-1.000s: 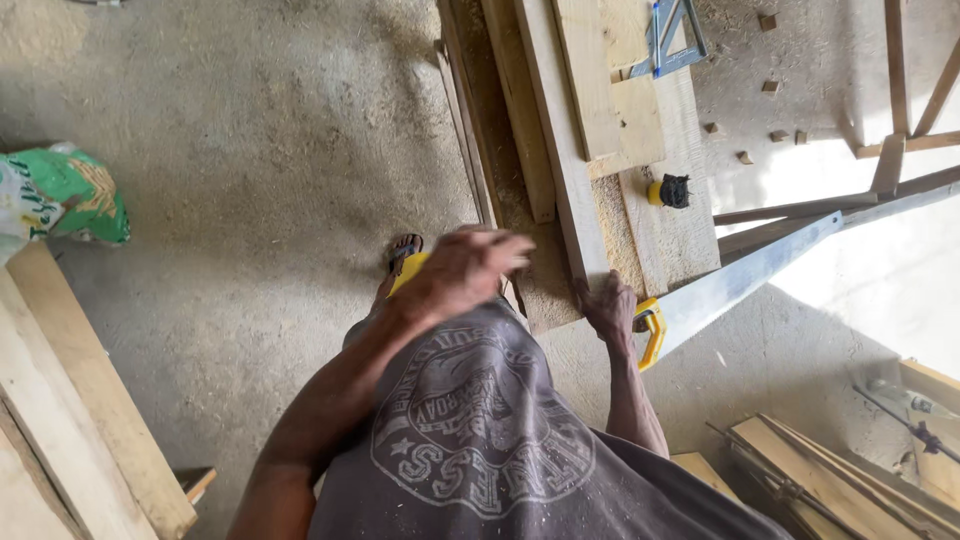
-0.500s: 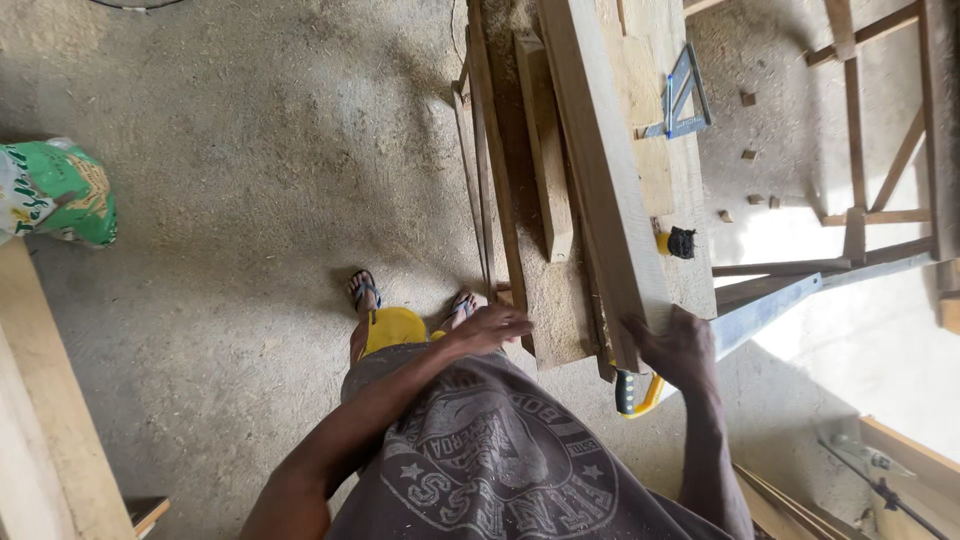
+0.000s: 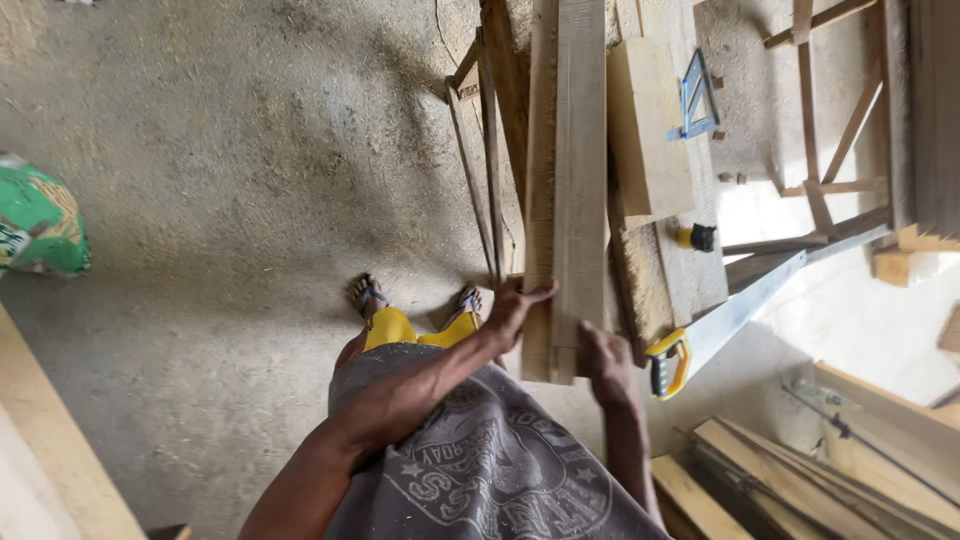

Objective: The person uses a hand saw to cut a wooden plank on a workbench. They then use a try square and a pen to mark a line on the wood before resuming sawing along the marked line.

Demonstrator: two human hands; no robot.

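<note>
Wooden planks (image 3: 568,180), long and pale, lie stacked lengthwise on a workbench (image 3: 690,270), and both hands are at their near ends. Left hand (image 3: 515,308) presses against the left edge of the stack, fingers spread wide along the side of the boards rather than wrapped round them. Right hand (image 3: 605,362) cups the near end from the right and below, curled against the end grain; how tightly it grips I cannot tell. Just right of that hand a handsaw (image 3: 730,318) with a yellow handle rests on the bench edge, untouched, its blade running away to the right. Beyond it sit a shorter board (image 3: 648,125), a blue square (image 3: 695,100) and a small yellow and black tool (image 3: 697,237). As a judgement, the boards look squared up together at the near end, with no fresh cut showing and the saw lying idle
</note>
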